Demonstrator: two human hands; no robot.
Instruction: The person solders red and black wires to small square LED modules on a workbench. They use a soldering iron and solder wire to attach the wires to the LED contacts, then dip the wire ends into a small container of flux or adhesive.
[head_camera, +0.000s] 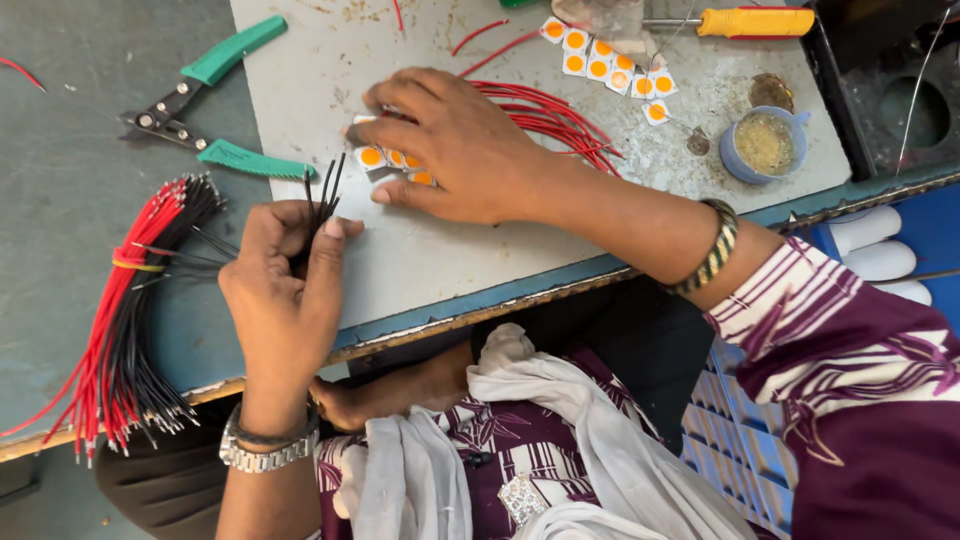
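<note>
On the grey work board (470, 250), the right hand (455, 150) lies flat and spread, fingertips pressing a short row of white square chips with orange centres (392, 158); loose red wires (545, 115) lie just behind it. Near the board's left edge, the left hand (280, 290) pinches a few thin black wires (325, 195) upright between thumb and fingers. Further left rests a bundle of red and black wires (125, 320); green-handled cutters (205, 105) lie beyond
</note>
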